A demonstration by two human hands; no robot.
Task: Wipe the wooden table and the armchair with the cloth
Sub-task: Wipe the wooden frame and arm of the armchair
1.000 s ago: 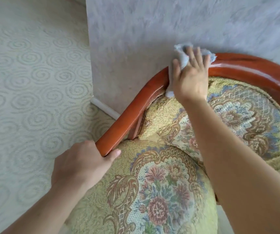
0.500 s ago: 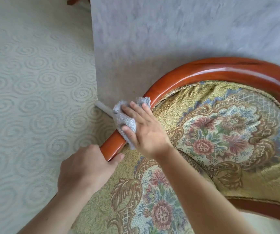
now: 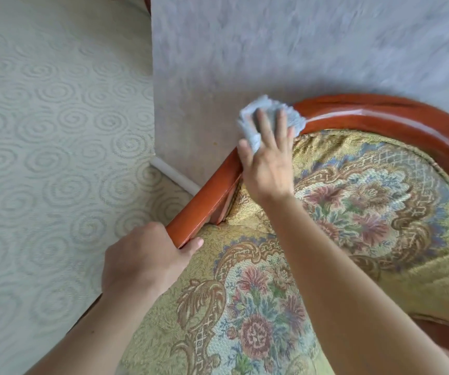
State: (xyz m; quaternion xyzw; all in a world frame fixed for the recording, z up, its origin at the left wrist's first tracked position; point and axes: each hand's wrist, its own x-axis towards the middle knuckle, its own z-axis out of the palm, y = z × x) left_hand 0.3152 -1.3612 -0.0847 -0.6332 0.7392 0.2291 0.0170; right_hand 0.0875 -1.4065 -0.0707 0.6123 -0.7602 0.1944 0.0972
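head view: our right hand (image 3: 268, 161) presses the cloth (image 3: 269, 119) flat-fingered on the armchair (image 3: 380, 117) rail. our left hand (image 3: 147, 261) grips the armrest end.

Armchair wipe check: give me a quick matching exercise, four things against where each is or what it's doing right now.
Things:
1. left hand
2. right hand
3. cloth
4. seat cushion

States:
A. floral fabric, untouched by either hand
B. grips the near end of the wooden armrest
C. bunched on the curved rail, under fingers
D. presses flat, fingers straight

Pairs: 1-B, 2-D, 3-C, 4-A
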